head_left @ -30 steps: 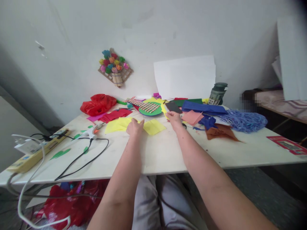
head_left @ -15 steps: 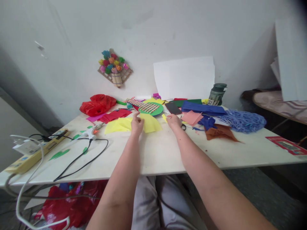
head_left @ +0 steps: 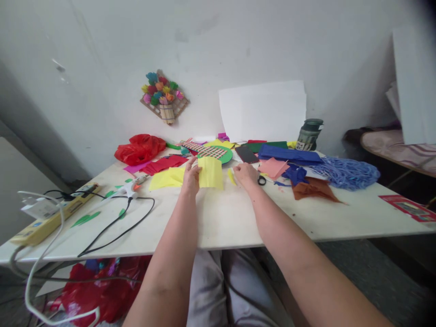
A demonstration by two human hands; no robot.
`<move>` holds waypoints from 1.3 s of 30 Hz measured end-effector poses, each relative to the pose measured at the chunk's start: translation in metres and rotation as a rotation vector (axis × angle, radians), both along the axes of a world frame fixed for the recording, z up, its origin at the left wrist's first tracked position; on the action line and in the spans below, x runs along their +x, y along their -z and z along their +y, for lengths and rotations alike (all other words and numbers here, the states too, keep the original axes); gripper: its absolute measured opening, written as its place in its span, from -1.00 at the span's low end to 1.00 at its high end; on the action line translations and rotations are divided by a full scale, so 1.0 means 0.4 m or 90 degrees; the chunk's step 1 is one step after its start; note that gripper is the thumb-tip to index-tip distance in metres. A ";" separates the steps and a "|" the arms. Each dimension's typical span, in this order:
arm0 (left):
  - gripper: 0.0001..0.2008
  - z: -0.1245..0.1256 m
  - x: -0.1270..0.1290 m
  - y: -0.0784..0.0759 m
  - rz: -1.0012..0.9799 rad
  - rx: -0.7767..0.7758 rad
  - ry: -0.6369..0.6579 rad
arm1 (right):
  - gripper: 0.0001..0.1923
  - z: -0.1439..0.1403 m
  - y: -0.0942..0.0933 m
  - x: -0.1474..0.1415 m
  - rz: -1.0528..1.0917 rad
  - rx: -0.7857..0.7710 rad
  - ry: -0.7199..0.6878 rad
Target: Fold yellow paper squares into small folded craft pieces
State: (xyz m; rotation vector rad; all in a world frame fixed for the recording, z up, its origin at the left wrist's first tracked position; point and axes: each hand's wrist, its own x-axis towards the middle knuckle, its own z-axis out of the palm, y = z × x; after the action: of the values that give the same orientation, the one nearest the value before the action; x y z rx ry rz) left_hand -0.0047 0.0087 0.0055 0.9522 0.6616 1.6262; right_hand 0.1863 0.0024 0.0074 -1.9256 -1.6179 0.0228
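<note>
Drawn closer to the left hand (head_left: 192, 176) since the earlier frame, yellow paper (head_left: 211, 173) was pinched there over the table (head_left: 218, 222), presumably for control; the right hand's (head_left: 246, 174) grip on a yellow strip (head_left: 232, 177) was unclear.

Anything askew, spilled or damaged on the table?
No spill or clear damage visible. Only untidiness on the white table: at right, a tangled heap of blue stringy strands and a crumpled brown sheet look messy beside the flatter dark-blue folded sheet.

Yellow sheet (head_left: 211, 173) upright, narrow yellow strip (head_left: 231, 176) nearby
</note>
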 end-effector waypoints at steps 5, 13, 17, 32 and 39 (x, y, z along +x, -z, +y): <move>-0.41 -0.003 0.001 -0.001 -0.025 0.020 0.040 | -0.54 0.017 0.011 -0.017 0.372 0.000 -0.154; -0.42 -0.011 0.007 -0.001 0.059 0.052 0.022 | -0.53 0.008 0.016 -0.045 0.785 -0.203 -0.343; -0.44 -0.011 0.003 0.001 0.139 0.044 -0.017 | -0.72 0.015 0.026 -0.043 0.778 -0.114 -0.316; -0.62 -0.005 -0.003 0.021 0.248 -0.098 0.018 | -0.80 0.031 0.037 -0.035 0.720 0.012 -0.339; -0.69 0.009 -0.001 0.035 0.242 -0.069 -0.009 | -0.81 0.043 0.045 -0.030 0.733 0.029 -0.326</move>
State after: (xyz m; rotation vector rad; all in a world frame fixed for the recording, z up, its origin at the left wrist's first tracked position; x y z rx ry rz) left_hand -0.0052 0.0122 -0.0084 1.1908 1.0065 1.4163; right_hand 0.1742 0.0196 -0.0104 -1.0020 -1.1696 1.0695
